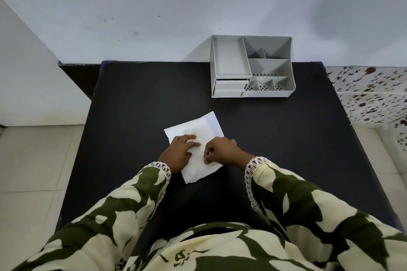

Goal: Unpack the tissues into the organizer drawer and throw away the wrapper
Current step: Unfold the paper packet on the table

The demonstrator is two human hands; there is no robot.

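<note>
A white tissue pack (pixel 199 132) in its wrapper lies flat in the middle of the black table (pixel 136 103). My left hand (pixel 179 152) rests on the pack's left side with fingers spread flat, pressing it down. My right hand (pixel 221 150) pinches the wrapper near the pack's middle with thumb and fingers. The grey organizer (pixel 251 66) stands at the table's far edge, right of centre. Its two small drawers (pixel 231 87) at the front left look closed.
The organizer's top holds several open compartments. A white wall runs behind the table. Pale floor tiles lie to the left, and a speckled patterned surface (pixel 372 92) sits to the right. My patterned sleeves fill the lower view.
</note>
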